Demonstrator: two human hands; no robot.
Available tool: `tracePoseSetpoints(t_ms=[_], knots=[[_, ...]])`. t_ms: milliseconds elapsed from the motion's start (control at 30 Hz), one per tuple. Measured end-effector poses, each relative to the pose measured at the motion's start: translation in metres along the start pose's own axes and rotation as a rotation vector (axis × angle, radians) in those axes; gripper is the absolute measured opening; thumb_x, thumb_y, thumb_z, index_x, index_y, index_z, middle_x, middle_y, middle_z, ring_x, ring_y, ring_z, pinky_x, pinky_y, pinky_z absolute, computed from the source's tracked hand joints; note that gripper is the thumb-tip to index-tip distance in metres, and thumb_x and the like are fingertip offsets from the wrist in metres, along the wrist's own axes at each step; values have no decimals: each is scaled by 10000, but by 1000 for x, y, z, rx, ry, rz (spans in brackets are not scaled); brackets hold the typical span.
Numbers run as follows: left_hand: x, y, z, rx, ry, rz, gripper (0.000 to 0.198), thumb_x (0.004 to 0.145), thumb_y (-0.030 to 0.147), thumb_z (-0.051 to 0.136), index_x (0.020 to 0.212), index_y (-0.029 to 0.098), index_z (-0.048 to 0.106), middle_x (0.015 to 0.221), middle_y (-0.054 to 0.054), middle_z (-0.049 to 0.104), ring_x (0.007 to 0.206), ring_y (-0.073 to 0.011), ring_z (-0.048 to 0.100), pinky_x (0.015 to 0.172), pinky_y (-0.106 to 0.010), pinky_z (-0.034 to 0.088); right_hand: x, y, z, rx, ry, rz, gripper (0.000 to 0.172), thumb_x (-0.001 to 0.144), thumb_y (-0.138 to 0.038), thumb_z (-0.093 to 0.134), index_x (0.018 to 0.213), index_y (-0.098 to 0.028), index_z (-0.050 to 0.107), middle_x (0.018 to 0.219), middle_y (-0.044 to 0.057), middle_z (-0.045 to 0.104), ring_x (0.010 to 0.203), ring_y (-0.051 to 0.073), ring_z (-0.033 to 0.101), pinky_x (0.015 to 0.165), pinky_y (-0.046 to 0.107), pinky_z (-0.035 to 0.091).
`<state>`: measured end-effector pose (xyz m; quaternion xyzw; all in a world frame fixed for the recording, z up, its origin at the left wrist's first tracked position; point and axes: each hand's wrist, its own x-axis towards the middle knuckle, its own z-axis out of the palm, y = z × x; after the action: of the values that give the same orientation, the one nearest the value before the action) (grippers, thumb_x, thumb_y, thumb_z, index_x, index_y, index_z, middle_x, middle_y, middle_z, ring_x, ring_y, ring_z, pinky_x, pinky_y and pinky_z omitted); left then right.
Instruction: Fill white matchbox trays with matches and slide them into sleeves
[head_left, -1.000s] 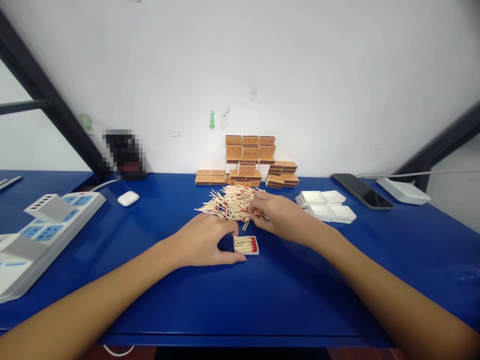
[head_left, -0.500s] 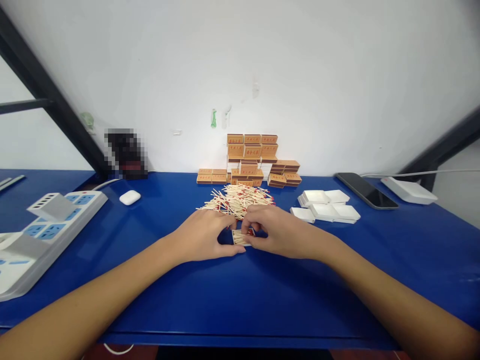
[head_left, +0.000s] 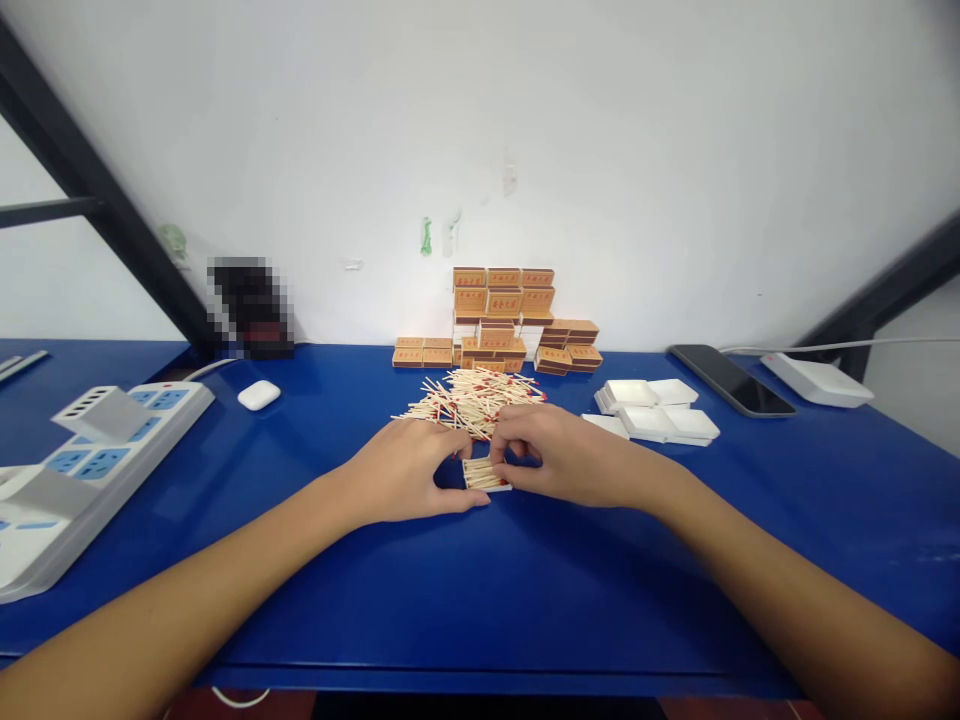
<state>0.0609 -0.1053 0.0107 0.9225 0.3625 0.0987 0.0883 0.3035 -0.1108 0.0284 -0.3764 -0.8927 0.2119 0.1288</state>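
Match tray (head_left: 486,476) lies on the blue tabletop (head_left: 525,600) between both hands. Left hand (head_left: 409,472): fingers curled, thumb along the near edge, clasping the tray's 9 o'clock end, apparently to stop it sliding. Right hand (head_left: 574,462): fingers pinched on its 3 o'clock end, seemingly settling the sticks. Loose match pile (head_left: 472,396) lies close at 12 o'clock; empty white trays (head_left: 660,420) at 2 o'clock.

Small hand-packing bench in a plain workroom, blue tabletop (head_left: 525,580) against a bare white wall (head_left: 637,150), black steel braces (head_left: 97,190) at either side, printed matchboxes (head_left: 501,300) stacked at the wall, heap of loose matches (head_left: 469,395), empty white trays (head_left: 660,412), one part-filled tray (head_left: 486,476) between left hand (head_left: 405,470) and right hand (head_left: 570,460), power strip (head_left: 90,450) and phone (head_left: 731,380) lying about.
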Motion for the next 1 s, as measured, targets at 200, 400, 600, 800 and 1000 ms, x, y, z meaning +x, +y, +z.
tracePoseSetpoints(t_ms=[200,400,600,800,1000], knots=[[1,0,1,0,12,11,461,893,656,689,986,205,701,766,-16,707,706,-207,669,607,-309,379,0,-3,-1,13,23,-24,59,873,-157,676,850,-211,669,816,-4,626,741,145,524,665,291,376],[0,-1,2,-12,4,13,444,898,641,693,981,204,694,790,-19,723,708,-205,672,617,-309,393,1,-5,4,71,17,-88,76,902,-143,656,902,-213,684,851,-2,643,776,139,561,705,277,421],[1,0,0,-1,2,-2,460,895,648,694,995,199,704,768,-22,713,700,-213,672,605,-312,382,1,-7,5,45,-5,-25,73,894,-154,663,840,-203,667,839,2,642,769,145,563,694,284,431],[1,-2,1,-6,13,19,466,895,659,686,997,204,707,769,-25,714,718,-219,684,627,-318,413,-2,-7,1,17,4,-53,66,907,-151,663,889,-213,676,896,15,654,803,154,568,702,291,420],[0,-3,2,-7,30,23,474,888,661,690,987,197,709,774,-31,712,731,-223,687,626,-320,436,0,-9,1,33,-32,-40,85,915,-153,657,854,-211,671,887,17,643,790,153,557,695,293,414]])
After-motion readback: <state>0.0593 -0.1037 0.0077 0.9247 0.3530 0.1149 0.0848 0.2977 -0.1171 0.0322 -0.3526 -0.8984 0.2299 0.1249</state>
